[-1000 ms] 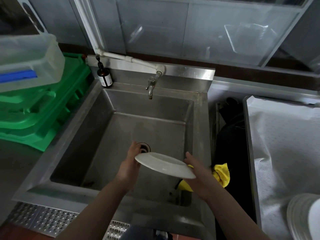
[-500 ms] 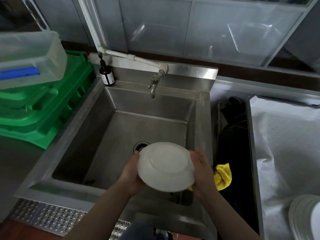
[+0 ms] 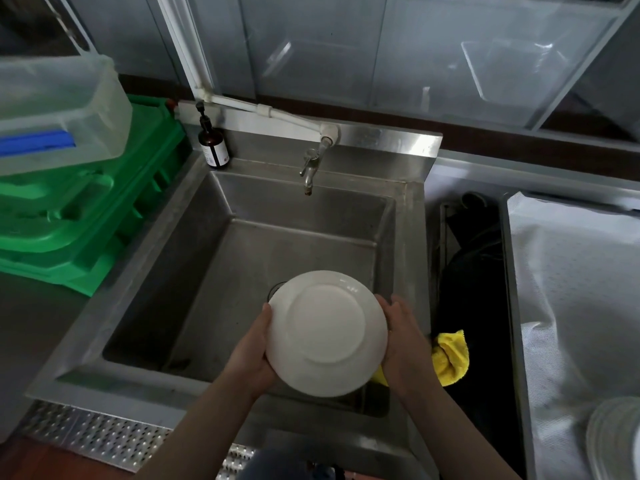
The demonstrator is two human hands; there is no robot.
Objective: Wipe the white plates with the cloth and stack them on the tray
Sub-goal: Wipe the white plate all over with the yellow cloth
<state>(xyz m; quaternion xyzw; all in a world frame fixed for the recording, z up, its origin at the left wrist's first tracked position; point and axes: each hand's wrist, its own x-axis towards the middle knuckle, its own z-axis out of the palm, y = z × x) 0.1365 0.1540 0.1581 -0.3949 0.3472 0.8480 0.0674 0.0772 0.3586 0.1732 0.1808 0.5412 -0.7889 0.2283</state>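
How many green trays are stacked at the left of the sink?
3 can be made out, though I can't be sure: the green trays lie nested on the counter left of the sink, under a clear plastic tub. More may be hidden beneath it.

White plate [image 3: 327,332], yellow cloth [image 3: 450,358], green crates [image 3: 79,216], brown bottle [image 3: 213,147], grey steel sink [image 3: 221,244]

We list: a steel sink [image 3: 194,258] at centre, its tap [image 3: 309,169] on the far wall; a brown pump bottle [image 3: 213,147] at the far-left corner; stacked green crates [image 3: 90,223] on the left, bearing a clear plastic bin [image 3: 59,109].
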